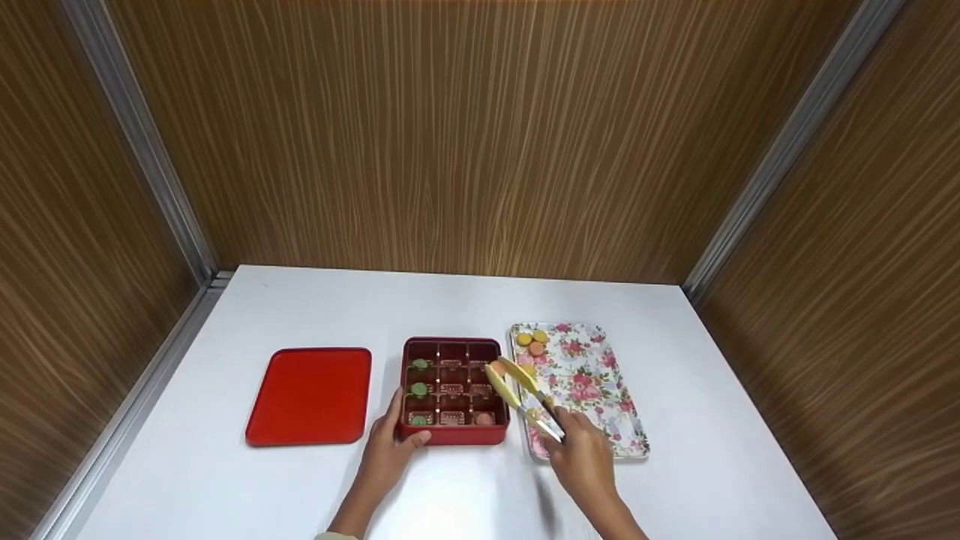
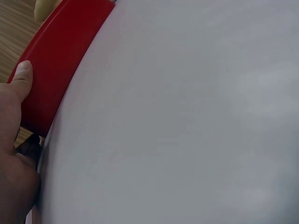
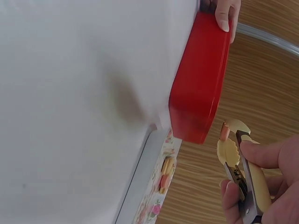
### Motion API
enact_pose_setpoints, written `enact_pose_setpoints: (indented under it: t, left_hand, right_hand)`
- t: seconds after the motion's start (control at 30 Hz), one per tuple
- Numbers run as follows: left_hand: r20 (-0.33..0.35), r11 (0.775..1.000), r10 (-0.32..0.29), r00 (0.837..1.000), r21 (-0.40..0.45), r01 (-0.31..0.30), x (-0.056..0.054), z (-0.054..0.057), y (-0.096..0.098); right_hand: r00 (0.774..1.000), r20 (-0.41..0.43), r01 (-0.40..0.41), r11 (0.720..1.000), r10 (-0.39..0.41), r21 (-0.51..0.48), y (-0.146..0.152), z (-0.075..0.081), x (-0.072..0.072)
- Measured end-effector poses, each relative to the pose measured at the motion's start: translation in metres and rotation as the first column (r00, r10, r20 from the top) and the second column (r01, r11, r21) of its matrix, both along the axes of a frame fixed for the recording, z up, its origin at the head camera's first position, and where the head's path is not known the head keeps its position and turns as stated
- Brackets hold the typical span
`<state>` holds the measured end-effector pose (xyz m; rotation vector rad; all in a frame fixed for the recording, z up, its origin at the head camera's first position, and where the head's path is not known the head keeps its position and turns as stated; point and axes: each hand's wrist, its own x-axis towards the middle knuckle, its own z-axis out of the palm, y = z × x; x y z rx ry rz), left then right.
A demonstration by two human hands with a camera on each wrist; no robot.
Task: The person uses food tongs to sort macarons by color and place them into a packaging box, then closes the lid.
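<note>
White bench (image 1: 465, 491) below, the right hand (image 1: 583, 454) gripped yellow-tipped metal tongs (image 1: 504, 388), round orange macaron (image 1: 498, 367) at its eleven o'clock. Left hand (image 1: 388, 444) held the square red box (image 1: 457, 436).

Left hand (image 1: 385, 445) gripping, right hand (image 1: 583, 451) curled, forearms (image 1: 360, 501) slanting inward

No text, label, brand, number or sign can be read on the square red compartment box (image 1: 452, 435), flat red square panel (image 1: 311, 396), floral rectangular tray (image 1: 577, 420) or yellow-and-metal tongs (image 3: 258, 184)
</note>
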<state>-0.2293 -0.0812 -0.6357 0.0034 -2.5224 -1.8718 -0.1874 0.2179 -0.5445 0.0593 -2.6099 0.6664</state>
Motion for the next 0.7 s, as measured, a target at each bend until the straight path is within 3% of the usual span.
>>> enact_pose_setpoints:
  t: [0.37, 0.7]
  left_hand:
    - [-0.026, 0.999, -0.022, 0.999, 0.044, 0.023, -0.001, -0.001, 0.0]
    - [0.0, 0.999, -0.006, 1.0, 0.034, 0.006, 0.0, 0.0, -0.001]
  right_hand:
    - [0.999, 0.034, -0.001, 1.0, 0.0, 0.025, -0.011, -0.006, -0.003]
    - [1.0, 0.026, 0.002, 1.0, -0.003, 0.031, -0.014, -0.007, -0.003]
